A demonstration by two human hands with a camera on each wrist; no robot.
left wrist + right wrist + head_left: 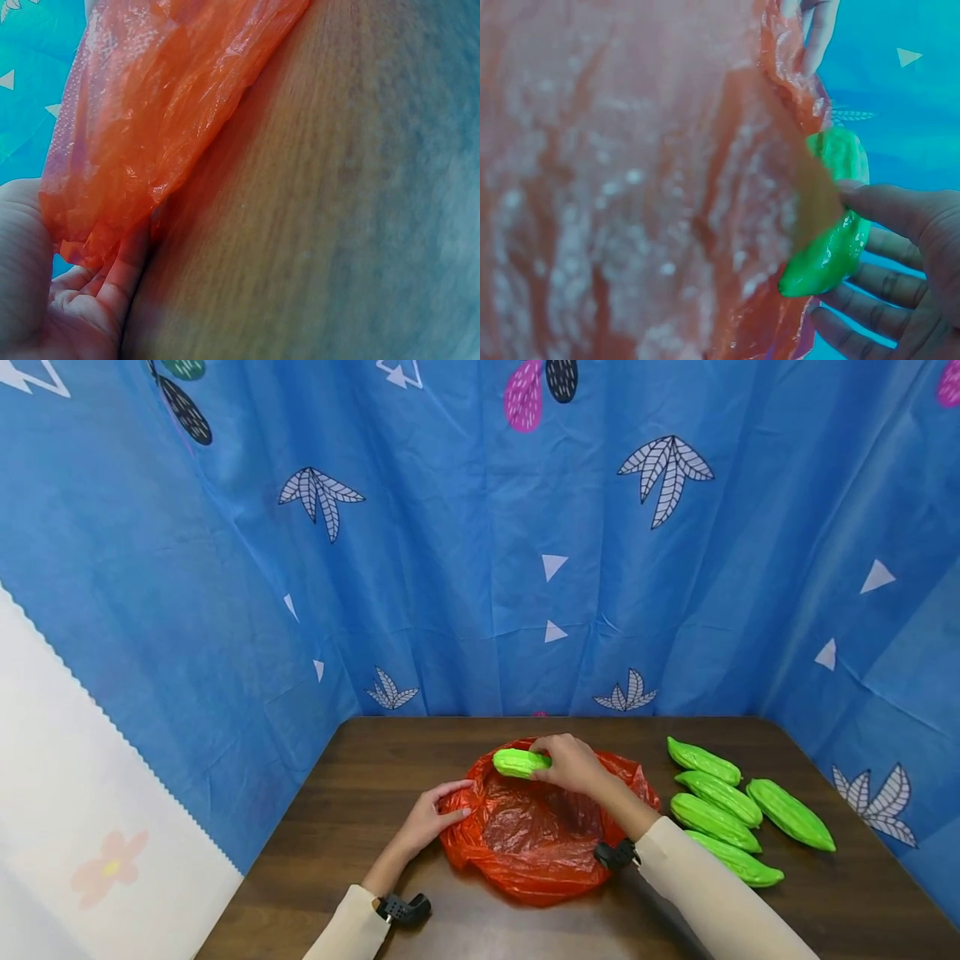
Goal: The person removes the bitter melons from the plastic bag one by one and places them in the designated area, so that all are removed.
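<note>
A red plastic bag (517, 881) lies with its mouth spread open on the wooden table. My left hand (429, 817) holds the bag's left rim; the left wrist view shows the thin red plastic (142, 127) between the thumb and the fingers. Over the far part of the bag's mouth, my right hand (572, 766) grips a bright green bitter melon (517, 763) by its right end. In the right wrist view the thumb and fingers lie around the glossy bitter melon (832, 255), and a fold of the bag hides part of it.
Several more green bitter melons (714, 821) lie at the right of the table, most in a slanting column and one bitter melon (791, 814) apart on their right. A blue patterned curtain (480, 568) hangs behind the table (360, 760) and along its sides.
</note>
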